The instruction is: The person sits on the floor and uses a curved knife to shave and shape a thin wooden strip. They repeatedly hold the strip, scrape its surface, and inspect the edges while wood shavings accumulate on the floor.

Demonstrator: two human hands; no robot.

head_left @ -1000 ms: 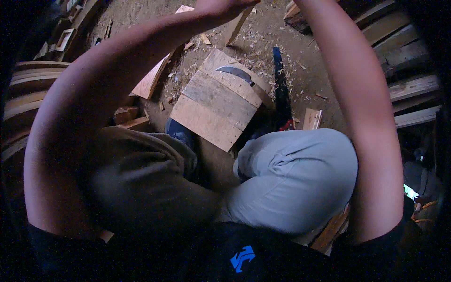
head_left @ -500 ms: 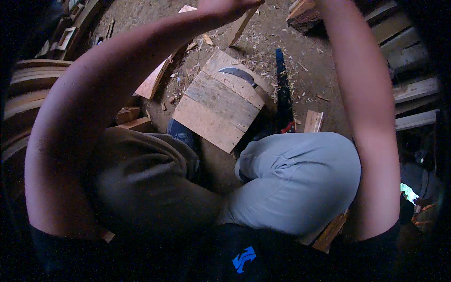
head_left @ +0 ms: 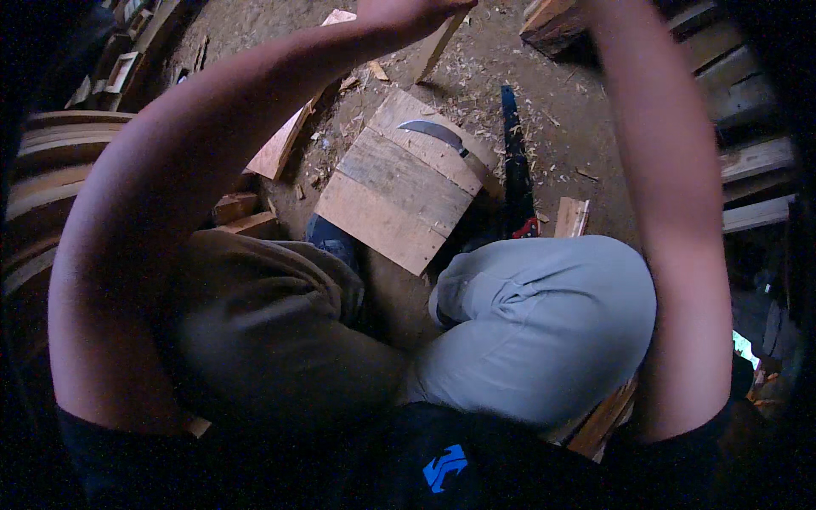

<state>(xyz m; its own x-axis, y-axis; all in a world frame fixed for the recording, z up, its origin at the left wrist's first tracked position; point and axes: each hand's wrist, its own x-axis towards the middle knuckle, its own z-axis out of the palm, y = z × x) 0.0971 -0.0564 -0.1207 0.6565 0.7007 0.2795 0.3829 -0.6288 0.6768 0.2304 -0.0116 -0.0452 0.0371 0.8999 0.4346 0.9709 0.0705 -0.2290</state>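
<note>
My left hand [head_left: 412, 10] is at the upper edge, partly cut off by it. Its fingers appear closed at the top of a wooden slat [head_left: 438, 49], whose lower end points down at the dirt floor. The right forearm [head_left: 667, 144] stretches up past the top of the picture, so my right hand is out of sight. Between my feet sits a low platform of wooden boards [head_left: 391, 200]. A knife with a curved blade [head_left: 432, 130] lies on it, its handle toward the right. To the right a handsaw [head_left: 515, 157] with a red grip lies on the ground.
Stacked curved planks [head_left: 72, 140] line the left side. Boards [head_left: 756, 161] are piled on the right, and a thick wooden block [head_left: 552, 30] lies at the far right. A loose board [head_left: 285, 140] and a short offcut [head_left: 572, 217] lie on the shaving-strewn dirt floor [head_left: 586, 127].
My right forearm has shifted slightly to the right. The left hand and the slat stay nearly in place. The whole view has moved very slightly.
</note>
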